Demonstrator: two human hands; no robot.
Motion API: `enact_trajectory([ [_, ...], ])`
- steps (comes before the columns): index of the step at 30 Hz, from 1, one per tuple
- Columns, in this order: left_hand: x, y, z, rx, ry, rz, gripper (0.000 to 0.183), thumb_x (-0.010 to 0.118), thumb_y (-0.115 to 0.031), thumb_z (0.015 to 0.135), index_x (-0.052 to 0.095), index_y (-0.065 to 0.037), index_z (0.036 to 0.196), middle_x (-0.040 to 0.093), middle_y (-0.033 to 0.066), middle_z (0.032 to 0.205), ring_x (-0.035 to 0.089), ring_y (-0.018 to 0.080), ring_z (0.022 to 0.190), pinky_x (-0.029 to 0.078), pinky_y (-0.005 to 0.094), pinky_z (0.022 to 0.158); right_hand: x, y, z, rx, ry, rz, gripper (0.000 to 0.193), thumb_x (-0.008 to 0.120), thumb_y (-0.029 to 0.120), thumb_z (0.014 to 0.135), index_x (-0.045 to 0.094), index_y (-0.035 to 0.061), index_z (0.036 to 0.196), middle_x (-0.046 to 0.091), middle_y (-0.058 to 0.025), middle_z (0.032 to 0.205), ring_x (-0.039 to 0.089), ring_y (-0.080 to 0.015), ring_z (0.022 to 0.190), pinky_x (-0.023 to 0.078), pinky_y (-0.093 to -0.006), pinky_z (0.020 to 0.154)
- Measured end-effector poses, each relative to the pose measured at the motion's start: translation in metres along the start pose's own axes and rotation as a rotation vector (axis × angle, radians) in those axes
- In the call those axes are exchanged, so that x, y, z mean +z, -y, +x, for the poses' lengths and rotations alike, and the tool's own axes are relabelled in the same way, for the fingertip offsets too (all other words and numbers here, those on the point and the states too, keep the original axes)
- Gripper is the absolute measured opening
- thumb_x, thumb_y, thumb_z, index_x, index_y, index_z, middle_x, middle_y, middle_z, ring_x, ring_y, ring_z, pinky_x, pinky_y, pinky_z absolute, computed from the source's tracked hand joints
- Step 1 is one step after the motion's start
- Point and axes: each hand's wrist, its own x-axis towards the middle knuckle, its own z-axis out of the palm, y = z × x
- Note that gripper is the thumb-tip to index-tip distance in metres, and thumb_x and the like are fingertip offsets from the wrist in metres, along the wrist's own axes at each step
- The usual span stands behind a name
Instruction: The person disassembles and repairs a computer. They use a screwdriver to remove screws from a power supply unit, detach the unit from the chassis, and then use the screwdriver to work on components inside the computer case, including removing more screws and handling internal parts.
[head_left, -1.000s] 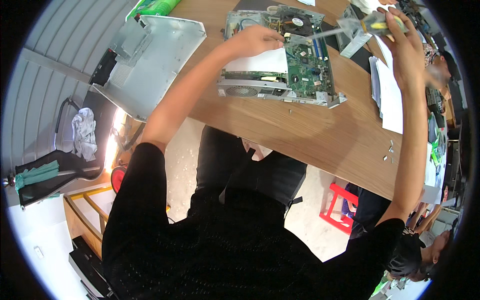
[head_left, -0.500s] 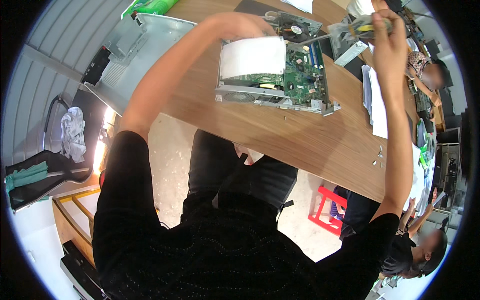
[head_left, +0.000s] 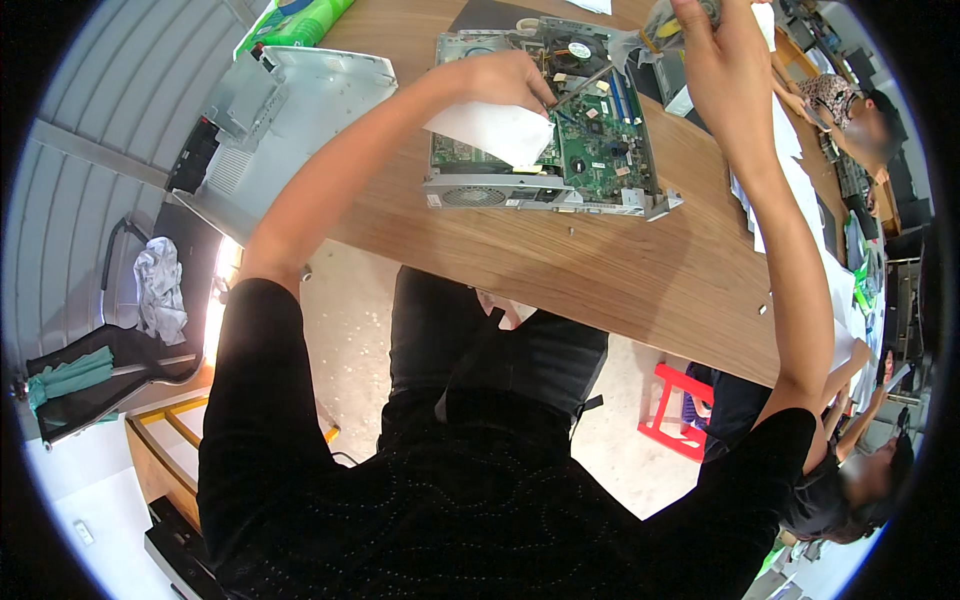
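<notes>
On the table lies an opened metal computer case (head_left: 540,190) with a green circuit board (head_left: 600,145) in it. My left hand (head_left: 500,80) reaches over its left half, fingertips pinched close to the tip of a screwdriver (head_left: 585,87). What they pinch is too small to tell. A white sheet of paper (head_left: 500,130) slants below that hand, covering part of the board; whether the hand grips it is hidden. At the upper right my right hand (head_left: 720,50) is closed round the screwdriver's handle, its shaft slanting down left to the board. A black fan (head_left: 575,50) sits behind.
Left of the case lies a silver metal cover (head_left: 330,85), with a green package (head_left: 310,22) behind it. White papers (head_left: 790,190) lie at the table's right, beyond my right forearm. A red stool (head_left: 677,412) stands below the front edge. Other people work at the right.
My left hand has come out from behind the paper, its fingers now in sight. The paper has tilted and shifted. My right hand has moved left with the screwdriver, its tip now near my left fingertips.
</notes>
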Motion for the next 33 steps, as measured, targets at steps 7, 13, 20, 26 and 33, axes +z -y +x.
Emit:
enact_trajectory([
  [7,0.003,0.008,0.013,0.202,-0.076,0.061,0.034,0.075,-0.025,0.086,0.073,-0.006,0.114,0.075,0.0112,0.107,0.068,0.0189,0.091,0.051,0.0312,0.083,0.000,-0.009,-0.002,-0.051,0.016,-0.016,0.008,0.054,0.001,0.096,0.048,0.0028,0.101,0.051,-0.0119,0.082,0.055,-0.0207,0.074,0.045,-0.0333,0.068],
  [13,0.003,0.013,0.020,0.182,-0.070,0.045,0.029,0.072,-0.024,0.090,0.074,-0.007,0.112,0.076,0.0091,0.102,0.067,0.0171,0.089,0.051,0.0300,0.083,0.003,-0.017,0.002,-0.149,-0.011,-0.078,0.008,0.055,0.002,0.096,0.048,0.0024,0.101,0.052,-0.0135,0.082,0.055,-0.0238,0.074,0.045,-0.0360,0.070],
  [20,0.005,0.012,0.017,0.218,-0.088,0.017,0.029,0.071,-0.027,0.092,0.074,-0.007,0.113,0.076,0.0097,0.102,0.067,0.0161,0.088,0.051,0.0296,0.083,0.002,-0.015,0.003,0.005,0.038,0.002,0.008,0.056,0.004,0.096,0.049,0.0024,0.100,0.052,-0.0153,0.084,0.056,-0.0283,0.080,0.045,-0.0391,0.077],
  [26,0.007,0.017,0.017,0.220,-0.091,-0.035,0.031,0.071,-0.029,0.091,0.074,-0.007,0.113,0.075,0.0108,0.106,0.068,0.0199,0.093,0.051,0.0312,0.087,0.003,-0.022,0.005,-0.151,-0.019,-0.201,0.009,0.057,0.004,0.095,0.049,0.0023,0.100,0.051,-0.0156,0.083,0.055,-0.0293,0.080,0.044,-0.0399,0.083],
  [33,0.009,0.022,0.015,0.255,-0.123,-0.037,0.031,0.070,-0.029,0.093,0.073,-0.006,0.114,0.075,0.0107,0.106,0.068,0.0176,0.090,0.051,0.0297,0.085,0.008,-0.015,0.009,0.002,0.027,-0.024,0.009,0.057,0.003,0.095,0.049,0.0023,0.100,0.050,-0.0139,0.078,0.052,-0.0261,0.072,0.044,-0.0368,0.072],
])
